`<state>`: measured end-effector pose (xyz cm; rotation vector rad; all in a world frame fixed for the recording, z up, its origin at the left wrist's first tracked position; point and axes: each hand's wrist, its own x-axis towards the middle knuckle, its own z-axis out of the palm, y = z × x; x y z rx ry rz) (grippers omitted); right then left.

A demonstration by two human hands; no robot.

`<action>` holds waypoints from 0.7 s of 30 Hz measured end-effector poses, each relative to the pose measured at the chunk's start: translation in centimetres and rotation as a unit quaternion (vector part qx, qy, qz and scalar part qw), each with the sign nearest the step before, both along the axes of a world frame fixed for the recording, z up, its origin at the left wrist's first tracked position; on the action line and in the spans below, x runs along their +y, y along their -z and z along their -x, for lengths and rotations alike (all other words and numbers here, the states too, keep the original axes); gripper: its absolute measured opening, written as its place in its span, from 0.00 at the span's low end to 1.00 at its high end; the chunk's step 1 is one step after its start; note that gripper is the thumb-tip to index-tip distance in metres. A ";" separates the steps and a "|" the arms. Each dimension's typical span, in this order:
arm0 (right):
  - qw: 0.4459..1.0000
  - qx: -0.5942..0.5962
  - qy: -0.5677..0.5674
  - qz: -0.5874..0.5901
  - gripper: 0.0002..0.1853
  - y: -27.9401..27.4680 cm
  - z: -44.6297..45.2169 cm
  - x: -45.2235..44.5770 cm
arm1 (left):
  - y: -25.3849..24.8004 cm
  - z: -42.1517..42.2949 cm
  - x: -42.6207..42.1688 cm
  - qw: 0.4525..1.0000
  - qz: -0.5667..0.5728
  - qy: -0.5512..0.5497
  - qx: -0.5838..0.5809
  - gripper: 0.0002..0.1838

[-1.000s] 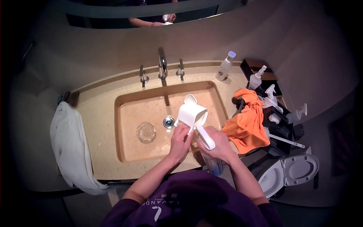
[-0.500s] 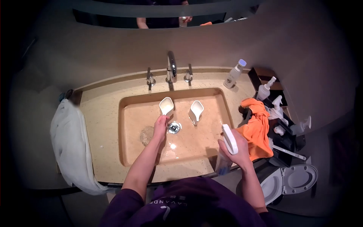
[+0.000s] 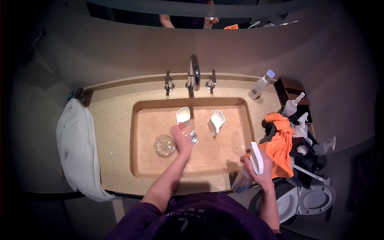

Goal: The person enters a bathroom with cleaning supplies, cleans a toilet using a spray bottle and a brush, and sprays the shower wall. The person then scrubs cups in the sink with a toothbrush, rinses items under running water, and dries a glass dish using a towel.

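Two white cups stand in the beige sink (image 3: 192,172). My left hand (image 3: 183,138) is at the handle side of the left cup (image 3: 183,116), blurred, and its fingertips are too smeared to tell whether they grip it. The right cup (image 3: 216,121) stands apart, with no hand on it. A clear glass dish (image 3: 164,145) lies on the sink floor, left of my left hand. My right hand (image 3: 260,166) is wrapped round the neck of a clear spray bottle (image 3: 243,181) with a white trigger head, held over the sink's front right corner.
A faucet (image 3: 194,72) with two levers rises behind the sink. White towels (image 3: 80,150) hang over the left end. A capped bottle (image 3: 261,85), an orange cloth (image 3: 280,152), a pump bottle (image 3: 293,105) and a black caddy are at the right. A toilet (image 3: 316,199) stands beyond, lower right.
The two white cups, first held together, were set down separately in the sink. My right hand moved right and down with the spray bottle. The whole view has shifted.
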<state>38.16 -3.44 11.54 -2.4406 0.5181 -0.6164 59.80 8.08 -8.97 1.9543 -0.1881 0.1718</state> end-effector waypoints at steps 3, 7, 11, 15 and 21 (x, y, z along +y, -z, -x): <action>1.000 0.004 0.006 -0.005 0.15 0.3 0.1 0.0 | 3.1 2.7 -5.7 0.953 0.056 0.186 0.233 0.22; 1.000 0.001 -0.001 0.006 0.15 0.1 0.0 0.1 | 3.5 2.5 -8.4 0.817 0.104 0.360 0.439 0.23; 1.000 0.003 -0.003 0.010 0.14 -0.2 0.3 0.1 | 3.8 2.3 -8.9 0.749 0.240 0.287 0.547 0.16; 0.999 0.049 -0.013 0.019 0.16 0.0 0.5 -0.2 | 1.7 4.5 -6.7 0.793 0.248 0.308 0.464 0.12; 0.992 0.125 -0.003 0.023 0.16 1.1 -0.3 0.3 | -4.6 7.8 -3.4 0.903 0.127 0.366 0.184 0.13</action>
